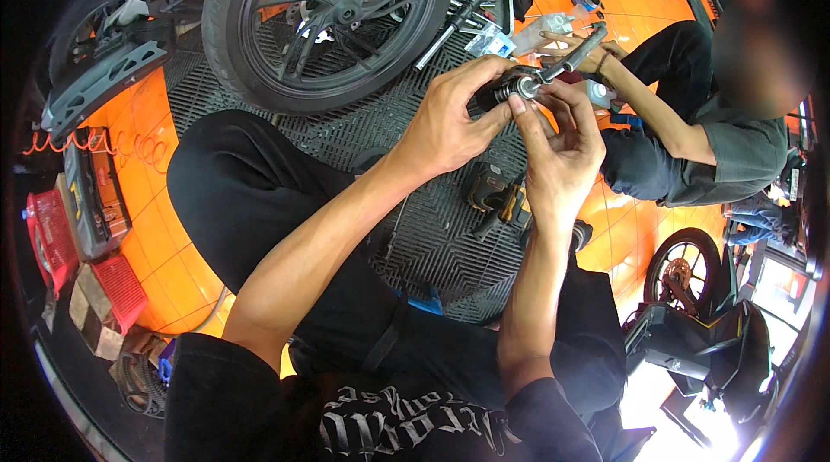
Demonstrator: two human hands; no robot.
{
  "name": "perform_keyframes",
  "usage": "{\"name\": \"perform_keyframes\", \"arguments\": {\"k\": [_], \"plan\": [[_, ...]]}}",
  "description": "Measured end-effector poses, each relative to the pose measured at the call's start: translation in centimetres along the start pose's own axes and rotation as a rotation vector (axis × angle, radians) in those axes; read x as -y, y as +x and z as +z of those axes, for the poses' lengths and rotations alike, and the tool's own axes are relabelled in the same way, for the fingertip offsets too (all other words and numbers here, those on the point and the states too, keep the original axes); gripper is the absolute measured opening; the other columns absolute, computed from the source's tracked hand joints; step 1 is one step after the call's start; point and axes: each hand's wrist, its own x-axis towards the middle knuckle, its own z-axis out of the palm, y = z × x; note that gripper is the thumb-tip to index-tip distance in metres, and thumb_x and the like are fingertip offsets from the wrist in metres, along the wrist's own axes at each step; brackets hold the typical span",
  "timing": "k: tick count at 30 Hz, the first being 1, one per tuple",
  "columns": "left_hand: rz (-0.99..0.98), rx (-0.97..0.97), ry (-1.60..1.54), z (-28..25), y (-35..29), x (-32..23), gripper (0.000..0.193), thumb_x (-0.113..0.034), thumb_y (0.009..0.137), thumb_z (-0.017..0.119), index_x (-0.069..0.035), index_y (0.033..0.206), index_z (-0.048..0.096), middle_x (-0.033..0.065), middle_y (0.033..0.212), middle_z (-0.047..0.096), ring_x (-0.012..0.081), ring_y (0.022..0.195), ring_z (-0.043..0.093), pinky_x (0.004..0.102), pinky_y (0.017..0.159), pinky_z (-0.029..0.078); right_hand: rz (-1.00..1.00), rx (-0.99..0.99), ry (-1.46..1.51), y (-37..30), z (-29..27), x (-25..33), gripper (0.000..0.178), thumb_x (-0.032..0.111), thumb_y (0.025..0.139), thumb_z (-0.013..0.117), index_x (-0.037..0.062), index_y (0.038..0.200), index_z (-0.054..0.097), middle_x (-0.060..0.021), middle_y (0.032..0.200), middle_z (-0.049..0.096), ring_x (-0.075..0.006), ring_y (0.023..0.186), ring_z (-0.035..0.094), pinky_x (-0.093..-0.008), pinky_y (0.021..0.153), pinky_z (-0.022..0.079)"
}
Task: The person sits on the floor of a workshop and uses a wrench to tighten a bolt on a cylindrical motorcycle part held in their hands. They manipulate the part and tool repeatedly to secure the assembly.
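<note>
Flooring of orange tile [164, 280] surrounds a dark ribbed mat [450, 246], and the person's bent legs [242, 194] spread over it. A black motorcycle [713, 341] stands at lower right, well apart from the hands; above it sits a co-worker [735, 159] in a dark shirt. Beyond the left knee is a large spoked wheel [347, 11]; whether it is joined to a machine cannot be told. Beside the wheel sits a tool tray [508, 4], and a black-and-yellow power tool [493, 190] lies on the mat below the hands. Work seems partway along: the dark metal part [553, 73] is off any machine and being handled, with tools lying out nearby; what remains to be done on it does not show. It is held up ahead of the person, between the two hands, its arm slanting away to the upper right, near the co-worker's hand [581, 49]; contact there is unclear. The left hand [454, 121] curls closed around its left side, thumb below and fingers above. The right hand [562, 146], fingers bent, pinches from below, its thumb tip against the small silver ring [524, 84].
</note>
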Motion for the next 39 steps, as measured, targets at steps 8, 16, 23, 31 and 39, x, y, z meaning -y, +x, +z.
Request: {"name": "perform_keyframes", "arguments": {"k": [8, 16, 23, 31, 39], "plan": [[0.007, -0.004, -0.051, 0.3, -0.1, -0.1, 0.031, 0.000, 0.094, 0.067, 0.007, 0.124, 0.059, 0.0106, 0.111, 0.068, 0.0144, 0.108, 0.064, 0.0317, 0.095, 0.053, 0.004, 0.017, -0.041, 0.0, -0.1, 0.6, 0.031, -0.005, 0.088, 0.074, -0.0033, 0.116, 0.062, -0.0088, 0.111, 0.065, -0.0145, 0.107, 0.064, -0.0296, 0.094, 0.056], [-0.060, -0.007, -0.048, 0.4, 0.2, -0.4, 0.030, -0.004, 0.092, 0.073, 0.005, 0.118, 0.061, 0.0087, 0.106, 0.069, 0.0123, 0.104, 0.064, 0.0297, 0.094, 0.051, -0.459, 0.040, -0.571, 2.6, -2.6, 4.8, 0.066, 0.002, 0.077, 0.081, 0.0077, 0.139, 0.058, -0.0134, 0.129, 0.061, -0.0229, 0.113, 0.063, -0.0360, 0.095, 0.052], [-0.034, -0.009, -0.035, 0.6, 0.3, -0.2, 0.029, -0.006, 0.091, 0.075, 0.003, 0.116, 0.063, 0.0083, 0.109, 0.071, 0.0106, 0.099, 0.064, 0.0284, 0.089, 0.052, -0.678, 0.583, -1.075, 7.7, -4.1, 13.1, 0.026, 0.004, 0.087, 0.074, 0.0011, 0.113, 0.074, -0.0118, 0.098, 0.075, -0.0179, 0.084, 0.071, -0.0293, 0.073, 0.055], [-0.084, 0.017, -0.069, 0.3, 0.3, -0.1, 0.029, -0.007, 0.091, 0.076, 0.004, 0.115, 0.063, 0.0073, 0.104, 0.071, 0.0085, 0.096, 0.064, 0.0279, 0.087, 0.052, -0.646, 0.750, -1.020, 8.9, -4.1, 14.0, 0.030, -0.001, 0.089, 0.070, -0.0001, 0.119, 0.069, -0.0088, 0.078, 0.068, -0.0182, 0.069, 0.065, -0.0288, 0.066, 0.051], [-0.067, 0.035, -0.045, 0.4, 0.2, -0.5, 0.030, -0.008, 0.092, 0.075, 0.004, 0.116, 0.062, 0.0085, 0.106, 0.071, 0.0092, 0.097, 0.063, 0.0288, 0.089, 0.052, -0.257, 0.579, -0.921, 8.0, -2.8, 14.1, 0.027, 0.002, 0.092, 0.068, 0.0022, 0.119, 0.070, -0.0087, 0.077, 0.067, -0.0123, 0.062, 0.058, -0.0298, 0.060, 0.047]]}}
